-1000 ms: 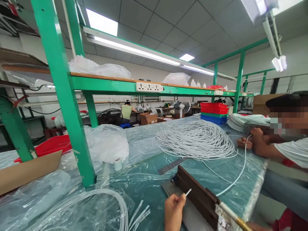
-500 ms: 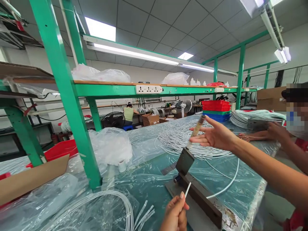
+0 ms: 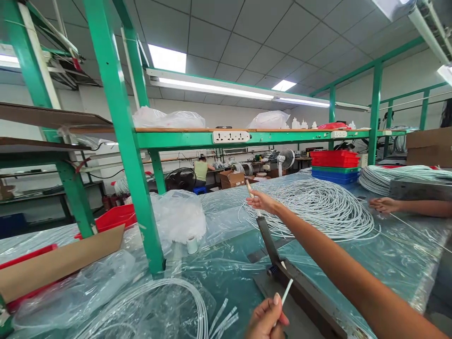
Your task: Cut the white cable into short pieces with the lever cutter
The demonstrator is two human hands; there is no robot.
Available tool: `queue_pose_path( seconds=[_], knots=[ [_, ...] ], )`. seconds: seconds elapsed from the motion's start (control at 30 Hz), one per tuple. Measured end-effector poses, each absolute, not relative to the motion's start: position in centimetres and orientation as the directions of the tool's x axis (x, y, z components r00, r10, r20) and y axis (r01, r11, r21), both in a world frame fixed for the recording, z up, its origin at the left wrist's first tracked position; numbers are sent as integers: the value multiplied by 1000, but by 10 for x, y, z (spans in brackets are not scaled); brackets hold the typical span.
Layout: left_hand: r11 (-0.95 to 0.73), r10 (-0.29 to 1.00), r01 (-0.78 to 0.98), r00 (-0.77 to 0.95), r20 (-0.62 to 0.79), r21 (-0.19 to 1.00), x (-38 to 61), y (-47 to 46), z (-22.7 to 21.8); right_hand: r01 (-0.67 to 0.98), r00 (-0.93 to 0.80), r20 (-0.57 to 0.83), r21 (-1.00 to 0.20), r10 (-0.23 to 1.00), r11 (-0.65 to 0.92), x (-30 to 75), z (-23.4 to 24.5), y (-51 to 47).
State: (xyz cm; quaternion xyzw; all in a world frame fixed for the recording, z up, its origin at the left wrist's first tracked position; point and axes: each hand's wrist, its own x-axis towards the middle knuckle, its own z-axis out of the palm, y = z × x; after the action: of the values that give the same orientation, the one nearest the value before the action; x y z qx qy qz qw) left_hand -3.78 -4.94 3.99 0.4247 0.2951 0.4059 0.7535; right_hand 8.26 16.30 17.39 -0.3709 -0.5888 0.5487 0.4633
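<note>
At the bottom centre my left hand (image 3: 269,320) pinches a short white cable end (image 3: 287,289) between thumb and fingers, pointing up and right. Beyond it stands a dark metal lever cutter (image 3: 310,299) on a flat base plate, with a spring at its pivot. Its lever arm (image 3: 269,240) is raised and leans left. My right hand (image 3: 263,202) reaches across from the right and closes on the pale lever handle (image 3: 249,189) at the arm's top. A small white piece (image 3: 283,265) shows near the pivot.
A large white cable coil (image 3: 318,209) lies behind the cutter. Looped cable (image 3: 169,285) and clear plastic bags (image 3: 180,219) are on the left, near a green post (image 3: 137,188). At right, a co-worker's hand (image 3: 384,205) holds a thin cable. Stacked bins (image 3: 334,165) stand behind.
The view has turned left. The lever has swung from leaning right to leaning left, and my right hand has gone from loosely spread fingers to closed on its handle. My left hand still pinches the cable.
</note>
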Motion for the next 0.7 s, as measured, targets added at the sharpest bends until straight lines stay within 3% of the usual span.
queue_pose_path(
  seconds=[0.2, 0.27, 0.43, 0.7],
  knots=[
    [284, 886, -366, 454, -96, 886, -50, -51, 51, -55, -139, 355, -935, 924, 351, 83, 155, 131],
    [280, 889, -403, 452, -77, 871, -51, -50, 54, -54, -203, 396, -918, 896, 393, 91, 145, 99],
    [326, 872, -437, 482, -87, 838, -50, -50, 55, -14, -572, 373, -895, 731, 446, 110, 115, 12],
    [300, 871, -444, 488, -53, 844, -46, -55, 54, 290, -503, 422, -740, 755, 607, 105, 99, -25]
  ],
)
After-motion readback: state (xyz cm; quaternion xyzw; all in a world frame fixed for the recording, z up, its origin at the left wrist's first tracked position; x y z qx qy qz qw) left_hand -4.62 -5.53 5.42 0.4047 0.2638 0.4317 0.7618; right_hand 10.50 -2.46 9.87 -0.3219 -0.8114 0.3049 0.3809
